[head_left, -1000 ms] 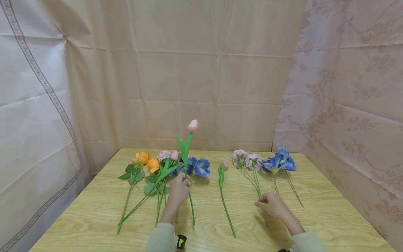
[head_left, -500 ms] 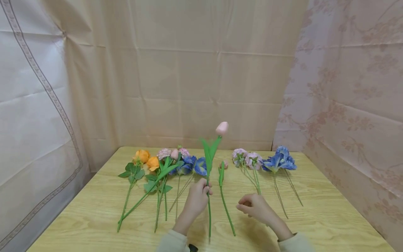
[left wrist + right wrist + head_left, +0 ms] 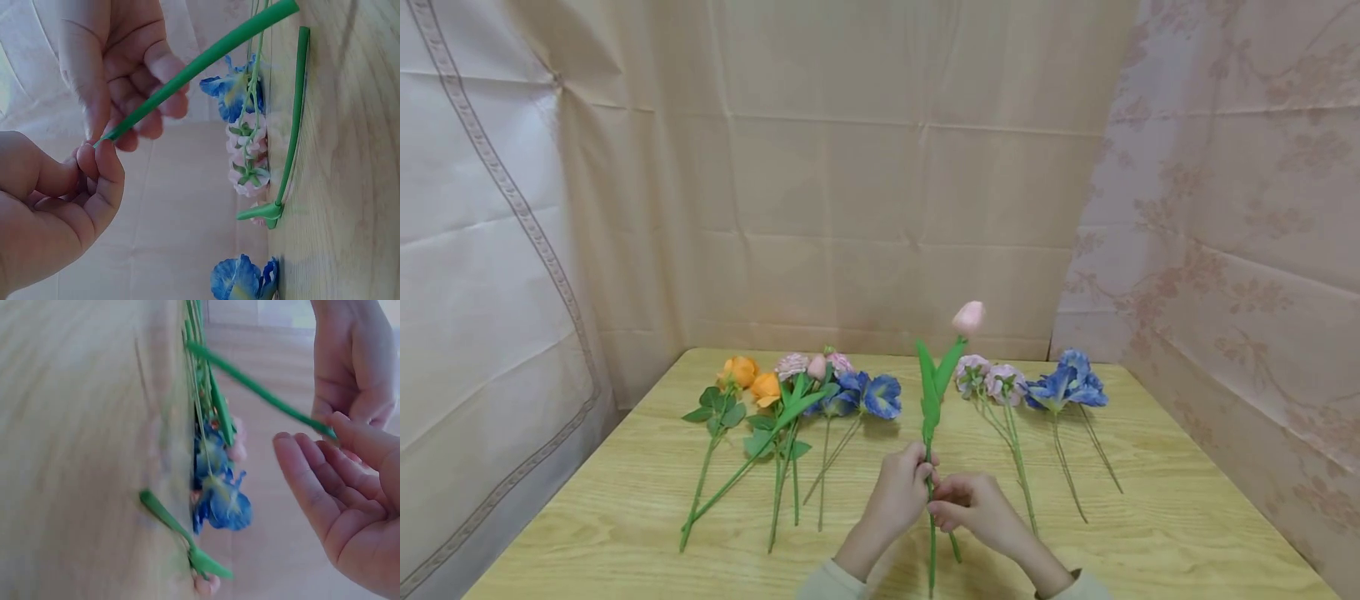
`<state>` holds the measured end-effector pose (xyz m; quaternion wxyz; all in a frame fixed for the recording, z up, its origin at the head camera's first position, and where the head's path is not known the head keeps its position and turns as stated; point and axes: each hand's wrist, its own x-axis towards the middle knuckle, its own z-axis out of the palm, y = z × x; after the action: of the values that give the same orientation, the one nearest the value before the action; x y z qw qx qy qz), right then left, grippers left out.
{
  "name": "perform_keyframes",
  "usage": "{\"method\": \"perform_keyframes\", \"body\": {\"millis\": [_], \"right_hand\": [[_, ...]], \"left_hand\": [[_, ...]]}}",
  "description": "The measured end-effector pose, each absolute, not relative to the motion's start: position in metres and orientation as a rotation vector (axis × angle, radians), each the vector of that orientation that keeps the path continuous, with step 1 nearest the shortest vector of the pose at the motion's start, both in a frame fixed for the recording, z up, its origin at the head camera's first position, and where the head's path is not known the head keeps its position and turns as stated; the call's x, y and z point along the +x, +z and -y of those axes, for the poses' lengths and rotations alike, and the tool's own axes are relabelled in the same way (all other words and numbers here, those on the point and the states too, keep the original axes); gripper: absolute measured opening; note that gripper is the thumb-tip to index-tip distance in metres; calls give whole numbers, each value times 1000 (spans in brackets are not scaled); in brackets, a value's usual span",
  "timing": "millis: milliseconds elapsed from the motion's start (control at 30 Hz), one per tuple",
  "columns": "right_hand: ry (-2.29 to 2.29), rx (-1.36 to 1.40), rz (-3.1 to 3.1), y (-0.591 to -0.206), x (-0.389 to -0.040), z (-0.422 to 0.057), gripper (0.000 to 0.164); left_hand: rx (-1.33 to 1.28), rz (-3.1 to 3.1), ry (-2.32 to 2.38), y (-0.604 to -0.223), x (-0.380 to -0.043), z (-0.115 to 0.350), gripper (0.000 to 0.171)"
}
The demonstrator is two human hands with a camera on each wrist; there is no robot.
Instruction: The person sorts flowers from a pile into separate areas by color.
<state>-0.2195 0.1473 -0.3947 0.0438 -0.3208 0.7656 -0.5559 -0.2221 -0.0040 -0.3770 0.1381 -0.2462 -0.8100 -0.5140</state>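
Note:
My left hand (image 3: 897,493) pinches the green stem of an upright pink tulip (image 3: 969,317) above the middle of the table. My right hand (image 3: 983,507) is beside that stem, just below the left. In the right wrist view, its thumb (image 3: 362,440) touches or nearly touches the stem, while its relaxed fingers stand apart from the thumb. The stem's lower end (image 3: 250,31) slants free past both hands in the left wrist view. A second tulip (image 3: 294,119) lies on the table beneath; in the head view the hands and the held tulip hide most of it.
Left on the wooden table (image 3: 625,517) lie orange flowers (image 3: 739,372), another pink tulip (image 3: 817,366), pink blooms (image 3: 792,366) and blue flowers (image 3: 880,395). Pale pink flowers (image 3: 1004,385) and blue flowers (image 3: 1066,387) lie right. A beige curtain (image 3: 820,208) hangs behind.
My left hand has carried the upright tulip rightward, from over the left flowers to the middle. My right hand has moved left from the pale pink flowers' stems to the held stem.

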Motion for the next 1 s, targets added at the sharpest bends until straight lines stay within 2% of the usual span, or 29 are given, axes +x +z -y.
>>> {"method": "perform_keyframes", "body": {"millis": [200, 533, 767, 1000], "right_hand": [[-1734, -993, -2388, -399, -217, -142, 14], [-1617, -838, -2541, -394, -217, -141, 9], [-1528, -789, -2671, -385, -228, -143, 10], [-1430, -663, -2750, -388, -245, -144, 15]], "left_hand": [[-718, 2346, -1543, -376, -221, 4, 14], [-727, 2462, -1494, -374, -220, 8, 6], [-729, 2580, -1390, -376, -222, 14, 16], [-727, 2592, -1331, -379, -223, 14, 18]]}}
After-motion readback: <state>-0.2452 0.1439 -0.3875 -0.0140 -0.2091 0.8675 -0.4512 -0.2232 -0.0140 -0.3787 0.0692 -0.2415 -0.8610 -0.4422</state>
